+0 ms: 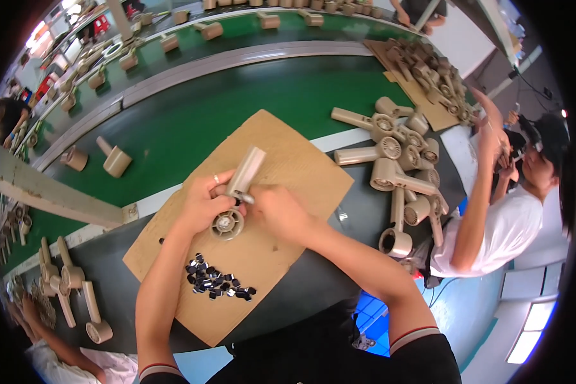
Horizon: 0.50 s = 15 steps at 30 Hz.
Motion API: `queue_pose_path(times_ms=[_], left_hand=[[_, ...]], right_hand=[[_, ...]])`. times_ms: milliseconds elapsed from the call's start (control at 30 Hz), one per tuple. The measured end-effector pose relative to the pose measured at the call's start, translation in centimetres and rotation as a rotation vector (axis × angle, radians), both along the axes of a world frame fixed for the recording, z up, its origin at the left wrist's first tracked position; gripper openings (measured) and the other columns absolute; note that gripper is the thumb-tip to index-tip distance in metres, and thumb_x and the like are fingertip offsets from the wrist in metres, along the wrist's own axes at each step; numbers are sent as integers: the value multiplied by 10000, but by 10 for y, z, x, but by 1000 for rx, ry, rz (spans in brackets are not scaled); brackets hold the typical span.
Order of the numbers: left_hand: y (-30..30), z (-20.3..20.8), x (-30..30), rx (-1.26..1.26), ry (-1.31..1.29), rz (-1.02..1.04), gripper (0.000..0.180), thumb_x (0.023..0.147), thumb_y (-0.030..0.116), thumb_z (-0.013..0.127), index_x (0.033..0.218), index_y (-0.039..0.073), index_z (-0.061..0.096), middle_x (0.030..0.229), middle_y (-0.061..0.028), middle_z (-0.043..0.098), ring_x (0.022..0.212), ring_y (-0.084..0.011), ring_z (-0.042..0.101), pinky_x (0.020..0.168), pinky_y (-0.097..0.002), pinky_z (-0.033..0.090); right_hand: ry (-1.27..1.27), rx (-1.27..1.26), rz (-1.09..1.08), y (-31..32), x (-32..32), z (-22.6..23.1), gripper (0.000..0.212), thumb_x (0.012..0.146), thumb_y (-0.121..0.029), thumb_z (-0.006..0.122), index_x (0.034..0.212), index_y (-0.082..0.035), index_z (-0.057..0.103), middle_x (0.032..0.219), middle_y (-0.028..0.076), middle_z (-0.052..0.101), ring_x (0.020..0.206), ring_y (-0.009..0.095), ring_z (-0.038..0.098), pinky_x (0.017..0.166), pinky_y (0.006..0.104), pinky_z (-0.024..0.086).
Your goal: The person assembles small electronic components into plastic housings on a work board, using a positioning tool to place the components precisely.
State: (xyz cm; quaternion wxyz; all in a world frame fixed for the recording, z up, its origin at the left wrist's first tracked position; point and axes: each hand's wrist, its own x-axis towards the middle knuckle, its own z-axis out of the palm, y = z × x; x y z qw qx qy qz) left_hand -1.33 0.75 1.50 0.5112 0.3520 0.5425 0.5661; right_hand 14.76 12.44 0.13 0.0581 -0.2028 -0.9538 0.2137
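Note:
My left hand (pixel 201 206) grips a beige handheld fan housing (pixel 248 169) above a cardboard sheet. Its handle points up and away, and its round slatted head (pixel 226 224) hangs toward me. Against the neck of the housing, the fingers of my right hand (pixel 276 211) are closed, and whatever they pinch is hidden. A small dark part shows at the neck between the two hands. On the cardboard (pixel 301 163), nearer to me, lies a loose pile of small black pieces (pixel 214 281), some with shiny faces.
At right, more fan housings (pixel 397 163) are heaped on the dark table, with another pile (pixel 429 73) beyond. Several stand at left (pixel 70 275). Two housings (pixel 114 160) lie on the green conveyor belt (pixel 288 83). A metal post (pixel 51 185) rises at left. Co-workers sit on both sides.

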Motion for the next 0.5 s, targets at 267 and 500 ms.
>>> queue_pose_path(times_ms=[267,500], left_hand=[[7,0,7,52,109,102,550,767,47,539,1309,-45,549,857,-85,674,716,-116,642,636,-231,499],[27,4,-7,58,43,173,566,743,32,524,1304,-42,532,848,-129,673,698,-191,675,605,-293,544]], right_hand=[[515,-925,-124,-6,-22,-7,299,897,-229,681,1043,-9,540,832,101,666,776,172,656,693,334,512],[146,-349,-73,46,8,28,227,902,-188,642,1026,-4,591,916,152,648,786,242,662,671,372,528]])
